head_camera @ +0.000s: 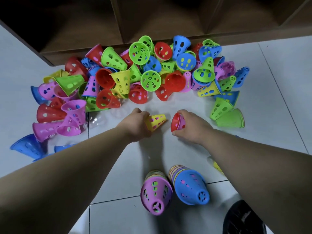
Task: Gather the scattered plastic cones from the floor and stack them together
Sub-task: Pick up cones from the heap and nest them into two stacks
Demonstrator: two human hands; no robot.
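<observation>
Left hand (137, 123) curls fingers (144, 114) round yellow cone (156, 121), right hand (189, 126) round red cone (175, 122), on bare tile (160, 103) edged by pile (135, 73).

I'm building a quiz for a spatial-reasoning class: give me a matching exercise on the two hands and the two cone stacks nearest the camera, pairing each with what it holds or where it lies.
Column one: 1 left hand; 2 right hand; 3 purple-topped stack of perforated plastic cones; 4 blue-topped stack of perforated plastic cones.
Column two: A right of the near pair; B grip on a red perforated plastic cone; C left of the near pair; D grip on a yellow perforated plastic cone.
Pairs: 1-D; 2-B; 3-C; 4-A.
</observation>
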